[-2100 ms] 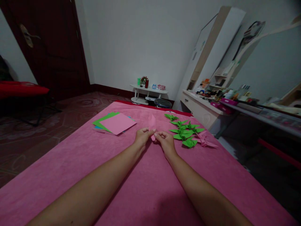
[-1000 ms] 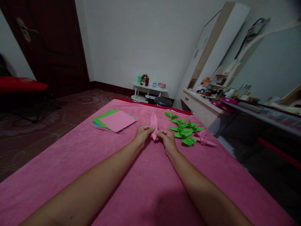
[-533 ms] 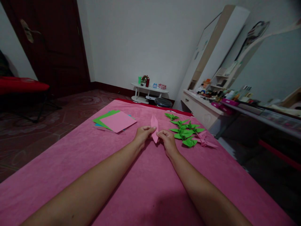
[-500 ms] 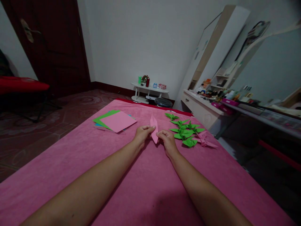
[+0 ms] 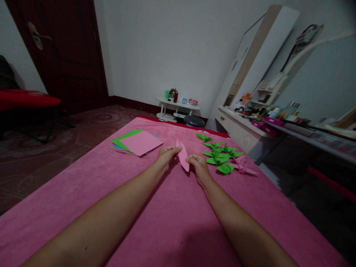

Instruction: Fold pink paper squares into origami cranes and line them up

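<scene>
Between my two hands is a narrow, pointed piece of folded pink paper [image 5: 183,157], tilted with its far tip to the left. My left hand [image 5: 167,157] pinches its left edge, thumb on top. On the lower right edge, my right hand [image 5: 199,165] grips it between thumb and fingers. Right of my right hand lie several green folded paper cranes [image 5: 219,157] and a pink paper crane [image 5: 243,165]. To the left of my left hand is a stack of square paper sheets [image 5: 142,142], pink on top with green and blue beneath.
A pink cloth [image 5: 155,230] covers the surface under my hands. Beyond it stands a low white shelf [image 5: 178,105] with small items. A dressing table [image 5: 244,126] crowded with bottles is at the right, and a red chair [image 5: 27,100] at the left.
The folded pink paper has turned, its far tip swinging left and its near tip right and closer to me. Both hands keep hold of it.
</scene>
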`<state>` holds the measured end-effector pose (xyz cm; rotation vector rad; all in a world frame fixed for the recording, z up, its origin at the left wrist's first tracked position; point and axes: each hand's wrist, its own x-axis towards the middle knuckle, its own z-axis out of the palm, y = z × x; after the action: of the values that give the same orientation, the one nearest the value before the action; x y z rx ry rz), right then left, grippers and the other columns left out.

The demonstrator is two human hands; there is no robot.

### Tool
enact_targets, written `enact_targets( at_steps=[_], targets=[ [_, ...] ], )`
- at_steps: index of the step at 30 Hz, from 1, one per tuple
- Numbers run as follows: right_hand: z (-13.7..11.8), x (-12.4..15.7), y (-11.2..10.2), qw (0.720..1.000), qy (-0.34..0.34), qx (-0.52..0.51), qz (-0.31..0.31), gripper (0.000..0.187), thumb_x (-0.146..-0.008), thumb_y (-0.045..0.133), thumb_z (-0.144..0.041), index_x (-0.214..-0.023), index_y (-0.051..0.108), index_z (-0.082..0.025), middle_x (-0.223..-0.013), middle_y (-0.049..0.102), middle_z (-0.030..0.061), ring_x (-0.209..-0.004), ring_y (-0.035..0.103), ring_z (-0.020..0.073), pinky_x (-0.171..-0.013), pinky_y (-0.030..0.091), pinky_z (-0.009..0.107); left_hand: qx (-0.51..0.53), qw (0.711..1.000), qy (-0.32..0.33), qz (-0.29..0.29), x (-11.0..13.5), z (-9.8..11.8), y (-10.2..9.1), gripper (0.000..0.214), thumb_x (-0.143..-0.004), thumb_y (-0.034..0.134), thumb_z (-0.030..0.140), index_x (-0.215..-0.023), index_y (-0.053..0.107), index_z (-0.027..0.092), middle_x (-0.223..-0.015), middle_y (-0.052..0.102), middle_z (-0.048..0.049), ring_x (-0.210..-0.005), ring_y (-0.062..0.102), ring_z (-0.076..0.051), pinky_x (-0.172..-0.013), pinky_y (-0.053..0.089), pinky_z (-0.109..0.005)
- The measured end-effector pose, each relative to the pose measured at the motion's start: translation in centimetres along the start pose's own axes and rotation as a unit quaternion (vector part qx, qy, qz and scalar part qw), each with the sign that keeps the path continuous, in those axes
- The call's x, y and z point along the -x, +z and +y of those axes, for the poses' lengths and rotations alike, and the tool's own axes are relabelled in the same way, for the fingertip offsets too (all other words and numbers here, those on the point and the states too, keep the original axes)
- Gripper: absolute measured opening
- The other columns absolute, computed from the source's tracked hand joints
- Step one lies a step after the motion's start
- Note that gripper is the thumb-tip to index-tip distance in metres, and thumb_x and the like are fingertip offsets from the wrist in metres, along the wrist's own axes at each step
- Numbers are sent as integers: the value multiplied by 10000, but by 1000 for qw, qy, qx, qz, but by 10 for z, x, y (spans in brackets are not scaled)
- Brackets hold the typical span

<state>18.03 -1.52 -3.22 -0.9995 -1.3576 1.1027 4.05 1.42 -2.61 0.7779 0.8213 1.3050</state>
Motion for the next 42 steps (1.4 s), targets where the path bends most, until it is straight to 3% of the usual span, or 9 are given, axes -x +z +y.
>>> enact_targets(
  at_steps=[6, 9, 15, 21, 24, 30, 32, 35, 42],
  targets=[
    [4, -17, -23, 987, -60, 76, 131, 197, -680, 608, -319, -586, 548, -156, -510, 466, -49, -479, 387, 84, -476, 303, 212, -41, 998, -46, -31, -5, 5, -9, 251, -555, 772, 226, -622, 557, 115, -573, 617, -43, -456, 547, -86, -424, 387, -170],
    [-14, -22, -38, 982, -74, 108, 137, 201, -654, 629, -312, -566, 540, -155, -495, 456, -51, -466, 377, 82, -470, 297, 217, -60, 992, -75, -83, -5, 11, -11, 250, -546, 785, 223, -701, 618, 119, -692, 653, -59, -556, 585, -98, -505, 445, -181],
    [-72, -14, -56, 964, -48, 235, -113, 153, -644, 632, -247, -562, 576, -131, -505, 487, -37, -478, 400, 77, -477, 293, 215, -130, 976, -49, -167, 6, 32, -1, 429, -626, 698, 477, -891, 697, 139, -895, 675, -105, -692, 596, -148, -535, 415, -205],
    [-91, -7, -59, 921, -23, 290, -259, 147, -664, 622, -236, -574, 580, -128, -490, 474, -45, -462, 392, 70, -458, 285, 207, -355, 873, 56, -330, 24, 28, 21, 276, -597, 724, 367, -654, 713, 98, -527, 575, 2, -477, 427, -77, -476, 293, -204],
    [-90, -7, -57, 920, -19, 293, -259, 170, -657, 641, -262, -563, 586, -131, -483, 476, -43, -457, 392, 69, -454, 286, 206, -372, 874, 83, -301, 26, 23, 27, 236, -603, 712, 327, -640, 710, 95, -506, 558, 6, -456, 400, -67, -466, 283, -207],
    [-69, -12, -45, 994, -16, 112, -3, 312, -689, 635, -457, -811, 611, -171, -695, 599, 8, -569, 534, 104, -512, 399, 210, -267, 949, 129, -110, 18, 24, 26, 212, -583, 720, 313, -558, 667, 110, -470, 531, 15, -436, 392, -60, -456, 284, -207],
    [-59, -13, -38, 997, 16, 68, 10, 366, -720, 586, -526, -774, 598, -165, -691, 606, 24, -534, 538, 104, -478, 397, 210, -228, 963, 129, -64, 17, 25, 25, 200, -552, 738, 297, -553, 668, 110, -470, 544, 9, -440, 409, -64, -468, 308, -210],
    [-49, -11, -28, 998, 2, 62, -17, 362, -692, 626, -512, -637, 563, -159, -565, 554, -3, -464, 498, 98, -447, 382, 215, -184, 974, 121, -51, 18, 23, 24, 200, -549, 740, 297, -571, 678, 108, -506, 581, -11, -455, 437, -75, -477, 330, -213],
    [-39, -8, -19, 990, -76, 109, 43, 284, -726, 602, -402, -570, 547, -171, -496, 525, -15, -441, 460, 108, -435, 357, 231, -151, 981, 109, -55, 21, 12, 26, 203, -564, 736, 290, -583, 676, 97, -553, 621, -53, -475, 486, -100, -483, 343, -218]
  ],
)
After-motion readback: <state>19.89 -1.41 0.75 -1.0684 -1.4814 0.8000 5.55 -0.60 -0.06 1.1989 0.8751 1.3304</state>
